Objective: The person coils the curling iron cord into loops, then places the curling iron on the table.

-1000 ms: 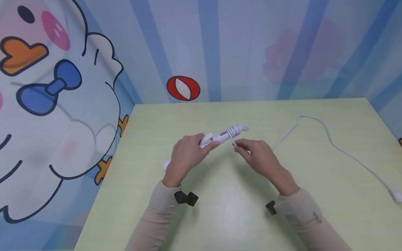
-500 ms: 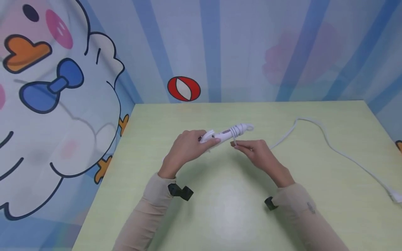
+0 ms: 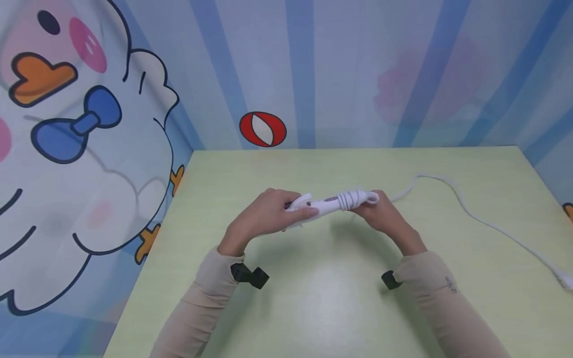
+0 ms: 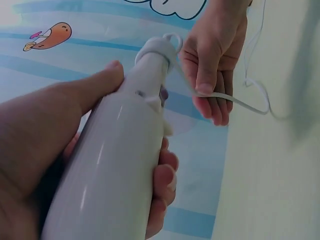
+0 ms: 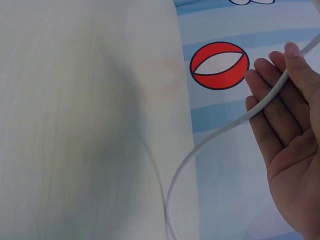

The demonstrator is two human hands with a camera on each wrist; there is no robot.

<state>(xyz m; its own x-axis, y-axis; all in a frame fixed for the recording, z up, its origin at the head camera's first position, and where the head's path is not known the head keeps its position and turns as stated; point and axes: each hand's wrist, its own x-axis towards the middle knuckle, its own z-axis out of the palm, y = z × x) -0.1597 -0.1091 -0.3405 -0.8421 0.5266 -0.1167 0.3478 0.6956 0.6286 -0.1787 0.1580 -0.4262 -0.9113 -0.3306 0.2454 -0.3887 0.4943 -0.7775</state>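
My left hand (image 3: 264, 214) grips a white curling iron (image 3: 329, 206), thumb along its top by the lever. The iron is held above the table, its handle end to the right. In the left wrist view its thick, glossy body (image 4: 107, 155) fills the palm. White cord (image 3: 350, 200) winds several times round the handle end, beside a small loop. My right hand (image 3: 387, 216) is just beyond that end, its fingers partly hidden behind it in the head view. In the right wrist view the cord (image 5: 215, 135) crosses those fingers (image 5: 270, 97) under the thumb, which pinches it.
The loose cord curves over the pale green table (image 3: 340, 308) to a white plug (image 3: 566, 279) at the right edge. A blue striped wall (image 3: 340, 74) with a red ball print (image 3: 262, 129) stands behind. A cartoon bird (image 3: 103, 164) covers the left wall.
My right hand has carried the cord from below the handle to its far right side. The iron's wrapped end has moved right and down a little. My left hand keeps its grip.
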